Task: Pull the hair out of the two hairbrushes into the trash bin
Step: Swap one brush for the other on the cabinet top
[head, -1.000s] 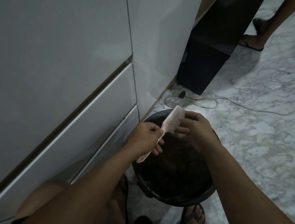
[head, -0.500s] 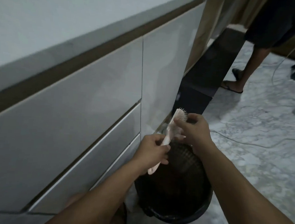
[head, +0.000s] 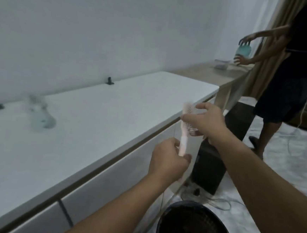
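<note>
Pink hairbrush point(head: 186, 122) upright, left hand point(head: 167, 159) gripping handle, right hand point(head: 206, 123) pinching bristles

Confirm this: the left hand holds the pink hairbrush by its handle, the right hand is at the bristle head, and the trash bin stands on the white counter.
Wrong on the bin. In the head view the trash bin stands on the floor, below the white counter. The left hand does hold the pink hairbrush handle, right hand at the bristles.

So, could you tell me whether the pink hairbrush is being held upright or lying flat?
Roughly upright: the pink hairbrush stands head up, handle gripped below by the left hand, right hand at its bristles.
</note>
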A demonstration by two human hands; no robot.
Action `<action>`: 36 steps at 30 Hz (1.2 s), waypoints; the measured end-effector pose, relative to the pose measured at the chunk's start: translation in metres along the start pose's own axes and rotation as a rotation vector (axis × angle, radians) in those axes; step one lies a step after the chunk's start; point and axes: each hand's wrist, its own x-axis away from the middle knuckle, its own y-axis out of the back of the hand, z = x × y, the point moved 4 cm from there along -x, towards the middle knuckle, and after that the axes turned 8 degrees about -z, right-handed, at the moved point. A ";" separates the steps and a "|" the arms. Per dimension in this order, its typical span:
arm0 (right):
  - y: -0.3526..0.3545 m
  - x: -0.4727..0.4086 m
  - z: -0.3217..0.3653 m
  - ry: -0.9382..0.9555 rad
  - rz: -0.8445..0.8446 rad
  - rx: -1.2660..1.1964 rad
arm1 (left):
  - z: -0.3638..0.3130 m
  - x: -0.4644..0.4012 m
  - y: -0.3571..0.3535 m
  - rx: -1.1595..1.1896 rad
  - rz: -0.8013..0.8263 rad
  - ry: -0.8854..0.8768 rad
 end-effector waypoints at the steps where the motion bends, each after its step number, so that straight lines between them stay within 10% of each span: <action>1: -0.006 0.000 0.017 0.019 0.007 0.006 | -0.006 -0.003 0.014 -0.026 -0.023 -0.014; 23: -0.224 0.029 0.168 0.186 0.411 0.075 | 0.046 -0.068 0.197 -0.015 -0.316 0.292; 36: -0.315 0.006 0.173 0.256 0.523 0.180 | 0.085 -0.096 0.204 -0.174 -0.526 0.130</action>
